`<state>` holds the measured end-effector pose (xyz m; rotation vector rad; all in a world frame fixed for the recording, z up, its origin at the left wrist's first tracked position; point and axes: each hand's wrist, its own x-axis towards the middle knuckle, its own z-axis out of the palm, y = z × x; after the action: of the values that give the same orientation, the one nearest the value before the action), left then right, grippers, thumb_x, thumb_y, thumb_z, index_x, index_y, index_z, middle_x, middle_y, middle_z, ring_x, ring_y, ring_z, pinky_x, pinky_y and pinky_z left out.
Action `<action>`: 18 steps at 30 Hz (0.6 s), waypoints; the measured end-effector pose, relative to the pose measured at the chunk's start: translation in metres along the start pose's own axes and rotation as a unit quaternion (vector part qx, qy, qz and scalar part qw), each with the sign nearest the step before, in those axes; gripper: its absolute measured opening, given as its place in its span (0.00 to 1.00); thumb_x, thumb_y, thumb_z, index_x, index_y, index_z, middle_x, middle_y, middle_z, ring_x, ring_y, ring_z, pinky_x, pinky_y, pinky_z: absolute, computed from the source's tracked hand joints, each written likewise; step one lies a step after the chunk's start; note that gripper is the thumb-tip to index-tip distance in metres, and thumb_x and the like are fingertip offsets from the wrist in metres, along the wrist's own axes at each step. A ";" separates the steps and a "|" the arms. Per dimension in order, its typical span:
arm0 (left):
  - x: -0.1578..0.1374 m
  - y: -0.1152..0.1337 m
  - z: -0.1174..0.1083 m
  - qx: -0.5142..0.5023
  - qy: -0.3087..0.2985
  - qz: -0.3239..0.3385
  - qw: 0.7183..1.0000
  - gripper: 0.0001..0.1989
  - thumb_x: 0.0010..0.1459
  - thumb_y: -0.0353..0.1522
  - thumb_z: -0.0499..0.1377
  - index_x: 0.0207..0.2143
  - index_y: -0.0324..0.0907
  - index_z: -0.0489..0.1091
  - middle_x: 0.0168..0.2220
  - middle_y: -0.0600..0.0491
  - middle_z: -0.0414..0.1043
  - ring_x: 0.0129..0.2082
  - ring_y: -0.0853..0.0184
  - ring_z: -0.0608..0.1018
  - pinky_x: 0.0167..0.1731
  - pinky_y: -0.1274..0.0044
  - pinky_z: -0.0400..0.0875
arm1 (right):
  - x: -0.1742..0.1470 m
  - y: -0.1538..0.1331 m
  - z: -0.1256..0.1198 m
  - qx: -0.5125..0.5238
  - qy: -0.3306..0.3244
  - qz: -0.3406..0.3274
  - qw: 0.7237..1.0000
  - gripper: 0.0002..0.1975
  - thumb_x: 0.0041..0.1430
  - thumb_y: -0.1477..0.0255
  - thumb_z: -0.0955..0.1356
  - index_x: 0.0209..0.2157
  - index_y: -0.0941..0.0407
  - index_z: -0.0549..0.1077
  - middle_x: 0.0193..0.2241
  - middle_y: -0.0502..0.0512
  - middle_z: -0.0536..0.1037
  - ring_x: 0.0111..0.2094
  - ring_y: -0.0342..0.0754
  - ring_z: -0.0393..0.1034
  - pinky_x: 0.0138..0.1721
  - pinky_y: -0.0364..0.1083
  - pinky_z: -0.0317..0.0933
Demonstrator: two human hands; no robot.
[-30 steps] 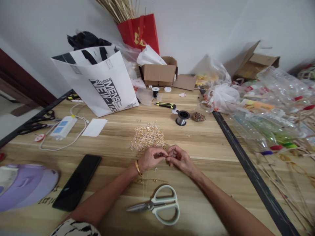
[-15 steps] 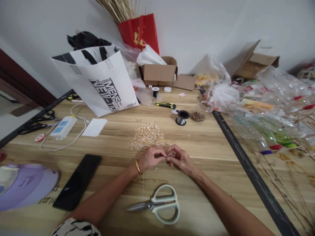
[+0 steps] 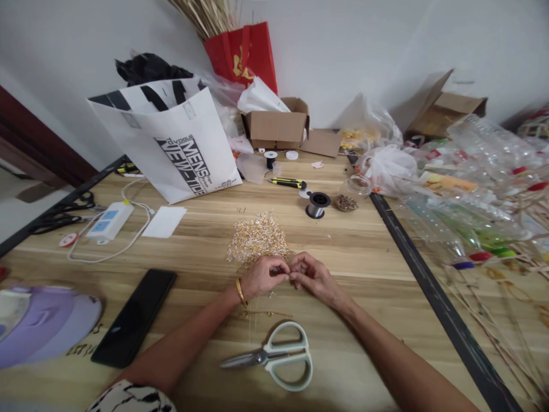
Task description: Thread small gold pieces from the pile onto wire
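Note:
My left hand (image 3: 266, 276) and my right hand (image 3: 312, 277) meet fingertip to fingertip just in front of a pile of small gold and clear beads (image 3: 259, 237). Both are closed in a pinch, and what sits between the fingertips is too small to make out. A thin clear thread (image 3: 253, 323) hangs below my left hand, and a tiny shiny bead (image 3: 271, 294) shows under its fingers. Nearer to me, a gold chain (image 3: 270, 313) lies on the table, then scissors (image 3: 287, 356) with pale handles, their blades pointing left.
A black phone (image 3: 135, 317) and a purple visor (image 3: 51, 326) lie on the left. Beyond the beads are a wire spool (image 3: 316, 205), a yellow-black cutter (image 3: 287, 183) and a cup of mixed beads (image 3: 345, 202). A white bag (image 3: 171, 143) stands back left; plastic bottles (image 3: 463, 212) crowd the right.
Both hands hold almost the same pinch at the same spot. The whole view has shifted very slightly; nothing else has visibly moved.

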<state>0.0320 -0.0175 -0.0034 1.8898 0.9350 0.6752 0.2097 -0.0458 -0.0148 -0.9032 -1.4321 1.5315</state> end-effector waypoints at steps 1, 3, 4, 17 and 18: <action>0.000 0.000 0.000 -0.011 -0.001 -0.006 1.000 0.02 0.48 0.28 0.60 0.25 0.38 0.72 0.25 0.54 0.72 0.25 0.72 0.72 0.27 0.82 0.66 | 0.000 -0.001 0.000 0.002 0.002 0.001 1.000 0.15 0.54 0.62 0.69 0.35 0.57 0.64 0.23 0.47 0.69 0.19 0.38 0.62 0.21 0.39 0.58; 0.000 -0.001 0.001 -0.036 -0.004 -0.019 0.999 0.03 0.48 0.28 0.59 0.25 0.37 0.71 0.25 0.53 0.72 0.26 0.72 0.72 0.29 0.82 0.67 | 0.000 -0.002 0.000 0.004 0.006 0.002 1.000 0.14 0.55 0.62 0.68 0.35 0.57 0.64 0.23 0.47 0.69 0.20 0.38 0.63 0.22 0.39 0.59; 0.000 -0.001 0.001 -0.048 -0.007 -0.027 0.998 0.03 0.49 0.28 0.59 0.25 0.37 0.71 0.25 0.53 0.72 0.26 0.72 0.73 0.29 0.81 0.68 | 0.000 -0.003 0.000 0.002 0.007 0.002 1.000 0.14 0.56 0.62 0.68 0.34 0.57 0.64 0.23 0.48 0.69 0.20 0.39 0.63 0.22 0.39 0.60; 0.003 -0.001 -0.007 -0.178 0.028 -0.094 0.979 0.05 0.47 0.30 0.61 0.26 0.35 0.71 0.25 0.54 0.72 0.26 0.73 0.72 0.29 0.81 0.66 | -0.006 -0.001 -0.001 -0.107 0.094 -0.084 0.986 0.11 0.60 0.64 0.64 0.40 0.56 0.65 0.36 0.57 0.71 0.25 0.42 0.65 0.24 0.42 0.61; 0.004 -0.002 -0.007 -0.190 0.030 -0.097 0.976 0.05 0.46 0.30 0.62 0.26 0.35 0.71 0.24 0.54 0.72 0.26 0.73 0.72 0.29 0.81 0.66 | -0.006 -0.001 -0.001 -0.146 0.120 -0.110 0.976 0.10 0.59 0.65 0.64 0.40 0.55 0.65 0.39 0.58 0.70 0.26 0.42 0.64 0.24 0.42 0.60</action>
<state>0.0281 -0.0107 -0.0015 1.4288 0.9388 0.7360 0.2134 -0.0508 -0.0144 -1.0261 -1.5448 1.0278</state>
